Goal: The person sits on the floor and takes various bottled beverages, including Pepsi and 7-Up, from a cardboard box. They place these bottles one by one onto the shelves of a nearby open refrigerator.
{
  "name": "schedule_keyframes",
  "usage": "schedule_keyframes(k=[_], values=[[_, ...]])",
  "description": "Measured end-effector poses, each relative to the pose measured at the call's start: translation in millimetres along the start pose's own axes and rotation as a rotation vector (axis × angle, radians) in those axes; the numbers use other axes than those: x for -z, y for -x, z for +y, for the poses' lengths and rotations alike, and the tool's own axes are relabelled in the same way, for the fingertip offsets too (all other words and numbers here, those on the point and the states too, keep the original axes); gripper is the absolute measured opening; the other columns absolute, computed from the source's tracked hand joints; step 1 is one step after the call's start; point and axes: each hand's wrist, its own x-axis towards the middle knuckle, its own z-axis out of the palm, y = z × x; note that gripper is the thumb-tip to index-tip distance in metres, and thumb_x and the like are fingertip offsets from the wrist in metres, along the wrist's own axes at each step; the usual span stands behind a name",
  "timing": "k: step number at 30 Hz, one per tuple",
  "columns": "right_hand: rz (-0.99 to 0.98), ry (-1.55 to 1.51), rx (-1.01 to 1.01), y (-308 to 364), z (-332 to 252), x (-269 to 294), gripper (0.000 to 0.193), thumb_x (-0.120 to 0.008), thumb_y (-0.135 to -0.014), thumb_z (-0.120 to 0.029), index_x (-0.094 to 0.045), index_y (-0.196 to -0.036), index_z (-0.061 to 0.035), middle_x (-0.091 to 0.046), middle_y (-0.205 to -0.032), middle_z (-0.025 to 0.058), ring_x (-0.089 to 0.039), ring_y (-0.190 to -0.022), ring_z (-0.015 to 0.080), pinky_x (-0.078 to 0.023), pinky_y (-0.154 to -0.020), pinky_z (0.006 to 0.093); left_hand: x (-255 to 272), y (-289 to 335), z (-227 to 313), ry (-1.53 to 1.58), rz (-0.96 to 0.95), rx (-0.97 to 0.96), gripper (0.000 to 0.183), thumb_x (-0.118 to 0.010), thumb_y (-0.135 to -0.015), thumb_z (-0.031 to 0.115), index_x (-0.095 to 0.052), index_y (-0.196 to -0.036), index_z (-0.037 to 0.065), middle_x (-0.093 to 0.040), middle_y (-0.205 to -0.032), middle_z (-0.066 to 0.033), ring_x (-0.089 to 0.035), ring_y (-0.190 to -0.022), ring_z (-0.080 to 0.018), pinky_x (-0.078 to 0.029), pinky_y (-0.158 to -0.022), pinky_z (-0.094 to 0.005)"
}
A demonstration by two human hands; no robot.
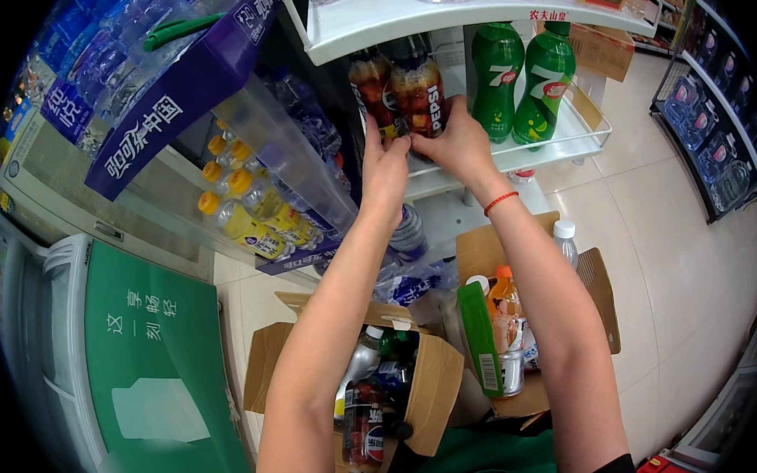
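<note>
My left hand (pixel 385 169) is half curled, with the fingers on the left side of the left brown bottle (pixel 370 83) and the thumb in front. My right hand (pixel 461 146) is half curled too and has hold of the right brown bottle (pixel 413 79), with its thumb across the front low down. The two bottles are side by side at the far white shelf (pixel 585 136), just left of two green bottles (pixel 497 85). Their tops go up behind the edge of the upper shelf (pixel 470 17), and my hands hide their bottoms, so I can't tell if they touch the shelf.

I have a red string (pixel 501 202) on my right wrist (it is thin and bright).

Near me, under my arms, are two open boxes. The left box (pixel 436 396) has a dark bottle (pixel 361 430) in it, with more bottles beside that one. The right box (pixel 477 253) has an orange bottle (pixel 503 292), a silver can (pixel 511 373) and a green pack (pixel 480 338). Far to the left, bottles with yellow caps (pixel 261 204) lean by a purple board (pixel 171 110). Near left is a big green freezer (pixel 158 351).
</note>
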Motion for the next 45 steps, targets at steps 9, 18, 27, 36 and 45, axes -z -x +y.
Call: schedule_keyframes(k=[9,18,27,36,45], values=[[-0.231,-0.098,0.166,-2.2,7.5,-3.8,0.075,-0.078,-0.07,-0.028,-0.043,-0.131,-0.0006,-0.067,-0.105,0.0219,-0.064,-0.099,0.0392,-0.051,-0.084,0.0423,1.4,-8.9,-5.7,0.057,-0.024,-0.086,0.065,-0.043,-0.093,0.019,-0.021,-0.152,0.004,-0.045,-0.142,-0.0098,-0.043,-0.126,-0.0188,-0.028,-0.107,-0.0293],[-0.205,-0.06,0.182,-3.1,-0.1,-26.7,0.068,-0.072,-0.077,-0.023,-0.041,-0.133,-0.0005,-0.065,-0.109,0.0236,-0.062,-0.101,0.0408,-0.05,-0.086,0.0431,15.9,-11.0,-16.3,-0.31,0.165,-0.169,0.075,-0.051,-0.087,0.012,-0.016,-0.153,0.002,-0.06,-0.085,-0.0091,-0.053,-0.073,-0.0142,-0.045,-0.074,-0.0258],[-0.171,0.031,0.167,13.2,-15.5,-26.0,0.069,-0.07,-0.078,-0.014,-0.036,-0.134,0.0075,-0.062,-0.112,0.0279,-0.061,-0.103,0.0426,-0.05,-0.087,0.0445,14.0,17.4,1.2,-0.245,0.127,-0.094,0.073,-0.049,-0.088,0.008,-0.014,-0.152,-0.002,-0.061,-0.12,-0.0175,-0.059,-0.105,-0.0189,-0.043,-0.094,-0.026],[-0.128,-0.002,0.364,123.4,-53.2,0.5,0.061,-0.061,-0.079,-0.003,-0.041,-0.136,0.0047,-0.052,-0.129,0.0279,-0.053,-0.117,0.0422,-0.045,-0.098,0.043,42.4,108.3,21.7,-0.153,-0.15,0.05,0.061,-0.045,-0.096,0.006,-0.02,-0.151,-0.001,-0.034,-0.152,-0.0158,-0.034,-0.14,-0.0225,-0.028,-0.113,-0.0311],[-0.454,-0.218,0.134,270.0,-62.7,5.6,0.061,-0.065,-0.081,-0.009,-0.041,-0.137,0.0034,-0.056,-0.125,0.026,-0.06,-0.11,0.0373,-0.05,-0.091,0.0409,97.6,240.6,18.0,-0.307,-0.397,0.177,0.052,-0.048,-0.097,0.005,-0.032,-0.146,-0.003,-0.046,-0.142,-0.0125,-0.045,-0.13,-0.0182,-0.033,-0.11,-0.0309]])
